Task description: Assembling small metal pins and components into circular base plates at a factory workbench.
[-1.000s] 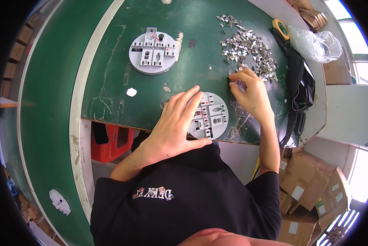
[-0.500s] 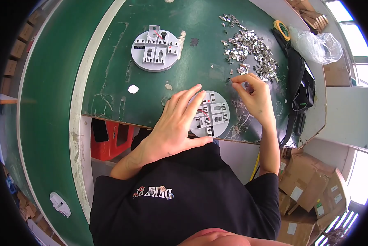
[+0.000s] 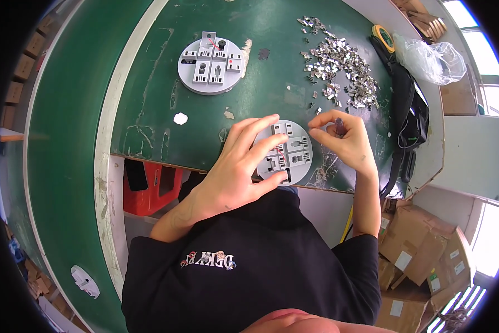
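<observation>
A round grey plastic base [image 3: 300, 158] with raised slotted blocks and a thin red wire lies at the table's near edge. Across its left side rests my left hand [image 3: 235, 161], fingers spread, with fingertips over the far part and the thumb near the front. My right hand [image 3: 349, 139] is just right of the base, thumb and forefinger pinched together. Whatever is between those fingertips is too small to make out. Something dark and short [image 3: 339, 125] shows inside the curled fingers; its kind is unclear.
Many small metal clips [image 3: 344, 66] lie scattered at the far right. A second round grey base [image 3: 210, 66] sits at the far left. A black bag [image 3: 410, 105], a yellow tape roll [image 3: 382, 38] and a clear plastic bag [image 3: 430, 60] line the right edge.
My right hand has come back from the edge of the clip pile toward the base, still pinched. My left hand's fingers have shifted slightly on the base.
</observation>
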### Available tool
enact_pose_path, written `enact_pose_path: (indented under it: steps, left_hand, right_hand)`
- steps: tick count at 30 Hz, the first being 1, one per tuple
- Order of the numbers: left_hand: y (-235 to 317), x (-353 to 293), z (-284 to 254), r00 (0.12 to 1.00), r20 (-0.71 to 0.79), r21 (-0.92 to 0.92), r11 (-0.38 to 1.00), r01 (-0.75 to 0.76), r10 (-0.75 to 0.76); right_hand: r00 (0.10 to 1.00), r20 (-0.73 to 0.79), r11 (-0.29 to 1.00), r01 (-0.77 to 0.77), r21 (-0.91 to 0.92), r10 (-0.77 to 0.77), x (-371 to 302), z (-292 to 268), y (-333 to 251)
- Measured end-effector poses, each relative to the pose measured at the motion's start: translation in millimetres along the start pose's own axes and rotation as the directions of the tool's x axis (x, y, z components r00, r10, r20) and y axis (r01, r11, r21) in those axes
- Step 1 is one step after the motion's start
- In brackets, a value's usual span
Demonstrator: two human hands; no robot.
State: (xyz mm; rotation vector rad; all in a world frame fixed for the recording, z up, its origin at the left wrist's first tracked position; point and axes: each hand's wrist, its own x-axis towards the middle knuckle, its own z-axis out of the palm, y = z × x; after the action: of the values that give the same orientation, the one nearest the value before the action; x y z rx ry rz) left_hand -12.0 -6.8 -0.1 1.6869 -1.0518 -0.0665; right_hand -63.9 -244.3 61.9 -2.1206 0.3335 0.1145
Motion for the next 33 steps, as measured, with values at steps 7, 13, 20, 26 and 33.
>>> enact_pose_path:
  steps: [7,13,20,26,33]
  left_hand:
    - [4.8,7.0,3.3,0.997,-0.069,0.002,1.0,-0.031,0.031]
    - [11.3,14.2,5.6,0.989,-0.149,-0.078,0.996,-0.034,0.022]
    - [7.8,15.4,8.6,0.982,-0.182,-0.126,0.99,-0.065,0.041]
    - [7.7,16.4,6.6,0.974,-0.216,-0.156,0.983,-0.1,0.065]
    - [11.5,15.3,8.8,0.969,-0.246,-0.185,0.981,-0.051,0.005]
  right_hand:
    - [0.997,0.033,0.984,0.059,0.169,-0.066,-12.9,11.2,-21.0]
    - [0.99,0.129,0.919,-0.104,0.381,0.058,-19.3,15.9,-28.2]
    - [0.988,0.152,0.9,-0.038,0.434,-0.031,-19.6,21.7,-25.2]
    - [0.99,0.138,0.872,-0.048,0.487,-0.023,-20.3,25.2,-23.3]
    - [0.997,0.079,0.97,-0.002,0.242,-0.017,-25.3,25.9,-31.6]
